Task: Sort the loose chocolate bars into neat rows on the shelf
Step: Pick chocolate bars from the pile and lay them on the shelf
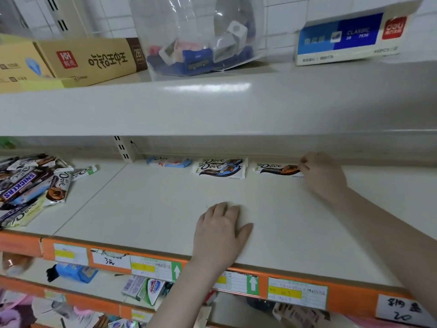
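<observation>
A loose heap of chocolate bars (30,185), Dove and Snickers wrappers, lies at the left end of the cream shelf (153,204). Along the back edge lie a light blue Dove bar (169,161), a pair of stacked dark blue Dove bars (221,168) and an orange-brown Dove bar (277,169). My right hand (321,176) reaches to the back and pinches the right end of the orange-brown bar. My left hand (220,230) rests flat on the shelf near its front edge, fingers straight, holding nothing.
An upper shelf (212,107) overhangs close above, carrying cardboard boxes (89,60), a clear bag of small items (198,46) and a blue-and-white box (347,39). Orange price-label strip (345,297) runs along the front edge. Lower shelves hold soap packs (146,290) and other goods.
</observation>
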`<state>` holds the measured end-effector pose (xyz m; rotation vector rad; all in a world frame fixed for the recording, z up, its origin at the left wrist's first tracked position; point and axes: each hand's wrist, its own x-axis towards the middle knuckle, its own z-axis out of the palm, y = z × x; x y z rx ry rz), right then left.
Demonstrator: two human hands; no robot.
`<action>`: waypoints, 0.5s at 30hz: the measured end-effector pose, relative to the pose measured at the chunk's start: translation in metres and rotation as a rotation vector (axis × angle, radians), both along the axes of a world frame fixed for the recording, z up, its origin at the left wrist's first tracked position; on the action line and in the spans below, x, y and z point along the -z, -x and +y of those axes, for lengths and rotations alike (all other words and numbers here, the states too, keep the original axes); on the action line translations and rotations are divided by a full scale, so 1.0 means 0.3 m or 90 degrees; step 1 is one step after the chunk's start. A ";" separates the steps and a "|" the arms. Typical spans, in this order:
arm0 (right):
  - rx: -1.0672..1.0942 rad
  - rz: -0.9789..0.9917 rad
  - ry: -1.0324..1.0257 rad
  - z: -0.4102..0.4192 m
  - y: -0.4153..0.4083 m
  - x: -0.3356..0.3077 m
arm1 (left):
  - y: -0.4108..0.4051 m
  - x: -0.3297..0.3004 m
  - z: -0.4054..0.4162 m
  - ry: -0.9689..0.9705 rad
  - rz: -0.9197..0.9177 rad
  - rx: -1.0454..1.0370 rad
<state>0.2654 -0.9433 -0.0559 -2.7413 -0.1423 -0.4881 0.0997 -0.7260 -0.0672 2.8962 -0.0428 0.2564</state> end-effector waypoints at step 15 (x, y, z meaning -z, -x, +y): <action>-0.158 0.053 0.090 0.380 0.554 -0.029 | 0.097 -0.020 0.272 -0.019 -0.053 -0.146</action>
